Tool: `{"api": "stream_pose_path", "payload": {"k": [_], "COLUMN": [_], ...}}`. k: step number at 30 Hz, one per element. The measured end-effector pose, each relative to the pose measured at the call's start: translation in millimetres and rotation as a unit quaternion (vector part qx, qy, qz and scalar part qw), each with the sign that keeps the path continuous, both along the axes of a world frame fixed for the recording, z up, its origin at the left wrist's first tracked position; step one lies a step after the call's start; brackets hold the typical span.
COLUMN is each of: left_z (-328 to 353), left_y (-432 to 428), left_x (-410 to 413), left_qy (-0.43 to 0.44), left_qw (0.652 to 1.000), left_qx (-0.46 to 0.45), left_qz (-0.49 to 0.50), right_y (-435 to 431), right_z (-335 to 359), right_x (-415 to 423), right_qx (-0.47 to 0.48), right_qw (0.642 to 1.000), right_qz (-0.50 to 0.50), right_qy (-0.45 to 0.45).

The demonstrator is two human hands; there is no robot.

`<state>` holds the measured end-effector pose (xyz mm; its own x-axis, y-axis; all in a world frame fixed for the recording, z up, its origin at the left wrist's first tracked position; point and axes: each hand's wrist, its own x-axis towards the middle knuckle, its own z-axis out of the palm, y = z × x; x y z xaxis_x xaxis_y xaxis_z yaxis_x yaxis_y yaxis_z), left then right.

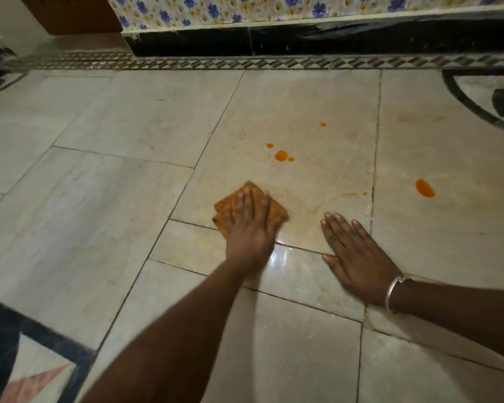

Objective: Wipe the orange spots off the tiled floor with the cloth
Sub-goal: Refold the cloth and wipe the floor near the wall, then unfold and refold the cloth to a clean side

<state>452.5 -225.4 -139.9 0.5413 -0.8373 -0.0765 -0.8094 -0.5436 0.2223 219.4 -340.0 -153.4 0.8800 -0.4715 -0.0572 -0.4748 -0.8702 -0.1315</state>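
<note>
The right hand (358,257), ringed by a silver bangle (392,289), is laid flat on the tiled floor (114,199) just right of the cloth (224,207), fingers straight and slightly spread, while the cloth is pressed down by the left hand (249,228), fingers straight and close together, and orange spots (281,155) are seen beyond the cloth, to its right.

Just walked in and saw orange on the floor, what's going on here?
A person is wiping the tiled floor. Their left hand presses an orange-stained cloth flat on the tiles, while the right hand rests flat beside it. A cluster of orange spots and a larger spot farther right are not yet wiped.
</note>
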Motion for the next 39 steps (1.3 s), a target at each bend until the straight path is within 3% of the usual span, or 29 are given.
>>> {"api": "stream_pose_path", "payload": {"k": [6,13,16,18,19,22,25,27,31,34,36,39], "left_z": [5.9,27.4,63.5,90.8,103.5,141.6,170.7,188.0,220.3,236.0,241.0,243.3], "left_y": [62.4,126.6,99.1,77.7,68.0,43.5,14.4,-5.6,-34.3,-47.5,-53.0,-55.7], "left_x": [71.4,9.9,-26.2,-34.2,-33.4,-43.7,-55.4,-63.9,-76.1,-85.7,-91.2,-96.0], "left_qy": [0.004,-0.037,0.027,0.158,0.266,0.573,0.686,0.727,0.778,0.800,0.804,0.806], "left_qw": [0.983,0.961,0.974,0.969,0.941,0.766,0.645,0.590,0.526,0.511,0.511,0.517], "left_qx": [-0.041,0.059,0.083,0.027,-0.030,-0.172,-0.247,-0.290,-0.318,-0.307,-0.299,-0.287], "left_qz": [0.181,0.266,0.211,0.189,0.207,0.236,0.229,0.198,0.129,0.073,0.051,0.034], "right_y": [-1.9,-9.4,-0.6,7.0,9.4,1.7,-15.8,-26.1,-29.3,-24.8,-25.4,-31.1], "right_z": [3.6,35.6,47.4,64.6,74.9,113.6,167.0,202.0,247.2,260.4,261.2,271.8], "right_x": [-0.1,-10.7,-23.2,-28.2,-27.6,-20.2,-5.0,-1.9,-0.5,-3.0,-5.8,-13.3], "right_qx": [0.013,0.091,0.145,0.200,0.237,0.340,0.399,0.365,0.189,0.066,0.050,0.128], "right_qw": [0.999,0.989,0.984,0.977,0.968,0.923,0.869,0.874,0.959,0.985,0.985,0.972], "right_qz": [0.004,0.037,-0.002,-0.045,-0.072,-0.164,-0.206,-0.170,-0.035,-0.002,-0.001,-0.016], "right_qy": [0.041,0.114,0.100,0.065,0.039,-0.071,-0.210,-0.272,-0.208,-0.160,-0.167,-0.198]}}
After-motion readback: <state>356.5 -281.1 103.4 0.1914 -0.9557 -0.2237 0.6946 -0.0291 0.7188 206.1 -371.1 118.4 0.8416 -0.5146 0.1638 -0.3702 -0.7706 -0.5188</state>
